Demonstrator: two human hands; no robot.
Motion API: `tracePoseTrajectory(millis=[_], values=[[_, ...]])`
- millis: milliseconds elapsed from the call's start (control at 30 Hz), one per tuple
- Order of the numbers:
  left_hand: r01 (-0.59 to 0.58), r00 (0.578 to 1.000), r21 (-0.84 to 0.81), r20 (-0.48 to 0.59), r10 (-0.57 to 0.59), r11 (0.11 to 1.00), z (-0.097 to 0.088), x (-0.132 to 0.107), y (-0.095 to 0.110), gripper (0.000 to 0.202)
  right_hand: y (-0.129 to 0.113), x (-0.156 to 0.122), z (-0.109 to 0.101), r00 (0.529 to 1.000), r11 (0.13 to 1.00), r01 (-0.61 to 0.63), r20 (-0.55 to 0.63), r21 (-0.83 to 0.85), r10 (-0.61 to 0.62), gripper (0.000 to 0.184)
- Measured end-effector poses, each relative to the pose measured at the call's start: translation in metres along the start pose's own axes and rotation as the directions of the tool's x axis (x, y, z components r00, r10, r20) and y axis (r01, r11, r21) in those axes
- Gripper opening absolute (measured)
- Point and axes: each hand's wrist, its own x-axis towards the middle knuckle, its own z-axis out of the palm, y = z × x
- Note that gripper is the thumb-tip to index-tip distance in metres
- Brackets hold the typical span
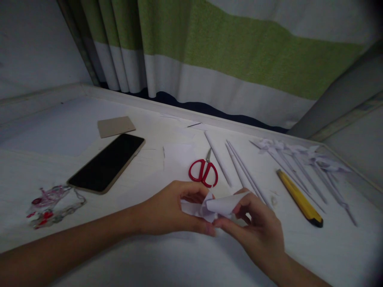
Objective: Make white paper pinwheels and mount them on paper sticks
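Between my two hands is a folded piece of white paper (223, 205), curled and partly hidden by my fingers. My left hand (170, 207) grips its left side, thumb below and fingers above. The right side is pinched by my right hand (259, 227), with the thumb near the paper's lower middle. Just beyond my hands lie scissors (203, 171) with red handles, blades pointing away. Thin rolled paper sticks (247, 171) rest to the right of the scissors, and another paper roll (218, 159) lies beside them.
At right, a yellow utility knife (299, 197) lies near several paper flowers on stems (299, 159). On the left are a phone (107, 163), a beaded charm strap (50, 205) and a beige card (116, 126). A striped curtain (224, 48) hangs behind the table's raised back edge.
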Motion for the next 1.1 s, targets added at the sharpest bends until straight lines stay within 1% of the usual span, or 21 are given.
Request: tracePoseTrajectory(millis=[133, 300, 467, 567, 667, 733, 833, 933, 1100], values=[[0.027, 0.999, -0.07, 0.025, -0.025, 0.997, 0.0, 0.002, -0.003, 0.017, 0.001, 0.001, 0.0, 0.996, 0.996, -0.083, 0.041, 0.045, 0.081, 0.029], [0.036, 0.999, -0.188, 0.001, -0.037, 0.982, -0.001, 0.003, -0.007, 0.011, -0.002, 0.004, -0.001, 0.985, 0.984, -0.165, 0.051, 0.072, 0.162, 0.029], [-0.002, 1.0, -0.237, -0.022, -0.003, 0.972, -0.002, 0.005, -0.01, 0.016, -0.003, 0.004, 0.0, 0.962, 0.946, -0.265, 0.112, 0.187, 0.247, 0.024], [-0.001, 0.999, -0.249, -0.033, -0.008, 0.968, -0.002, 0.005, -0.012, 0.013, -0.003, 0.003, 0.001, 0.949, 0.932, -0.306, 0.134, 0.193, 0.284, 0.023], [0.012, 0.999, -0.222, -0.038, -0.021, 0.975, -0.002, 0.004, -0.011, 0.013, -0.003, 0.002, 0.002, 0.953, 0.933, -0.292, 0.141, 0.211, 0.267, 0.016], [0.012, 1.0, -0.174, -0.02, -0.015, 0.985, -0.001, 0.003, -0.01, 0.019, -0.005, 0.003, 0.003, 0.961, 0.939, -0.265, 0.143, 0.217, 0.238, 0.014], [0.014, 0.999, -0.076, -0.041, -0.017, 0.997, 0.001, 0.001, -0.007, 0.025, -0.007, 0.004, 0.004, 0.952, 0.939, -0.287, 0.166, 0.189, 0.257, 0.013], [0.04, 0.995, 0.0, -0.088, -0.04, 0.999, 0.002, 0.001, -0.004, 0.02, -0.008, 0.007, 0.006, 0.945, 0.937, -0.303, 0.184, 0.174, 0.271, 0.01], [0.124, 0.989, 0.008, -0.088, -0.123, 0.992, 0.001, 0.001, 0.006, 0.015, -0.008, 0.006, 0.006, 0.956, 0.949, -0.26, 0.186, 0.179, 0.227, 0.007]])
